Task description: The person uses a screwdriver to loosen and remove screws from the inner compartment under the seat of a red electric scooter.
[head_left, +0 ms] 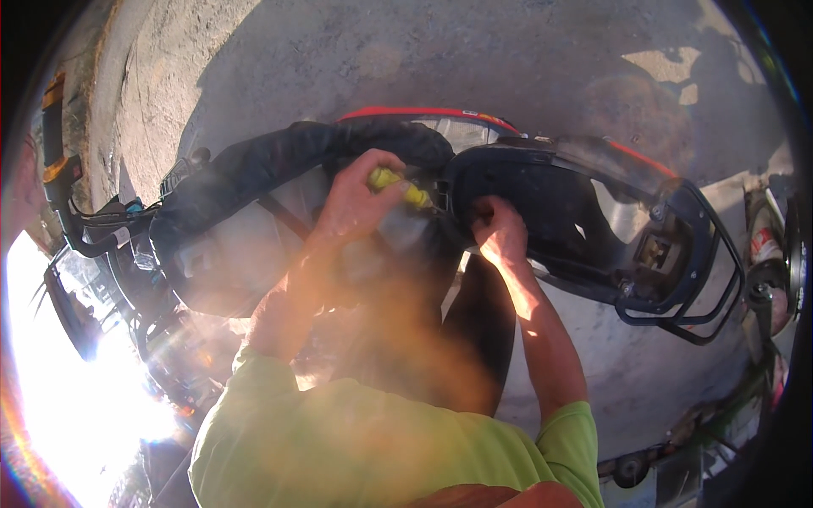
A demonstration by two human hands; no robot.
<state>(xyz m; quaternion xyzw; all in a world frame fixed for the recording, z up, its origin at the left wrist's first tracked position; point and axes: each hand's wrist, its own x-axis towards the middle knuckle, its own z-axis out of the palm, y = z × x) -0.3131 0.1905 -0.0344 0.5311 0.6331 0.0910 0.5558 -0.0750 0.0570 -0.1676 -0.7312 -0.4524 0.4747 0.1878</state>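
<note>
My left hand (pixel 360 196) is closed around a yellow-handled screwdriver (pixel 415 196). Its thin shaft points right, toward a small black bracket (pixel 441 196) at the edge of a black storage tub (pixel 542 195) on a scooter. Whether the tip touches the bracket I cannot tell. My right hand (pixel 500 230) reaches over the near edge of the tub, fingers curled together against its left end. What those fingers hold, if anything, is hidden. Left of the tub, a black curved body panel (pixel 254 165) of the scooter runs beneath my left wrist.
The scooter's handlebar (pixel 63 169) is at far left, amid strong sun glare. A black rear grab rail (pixel 720 279) juts out at the right. Red trim (pixel 406 111) lines the far side. Concrete ground (pixel 508 59) lies beyond, with clutter by the right rim.
</note>
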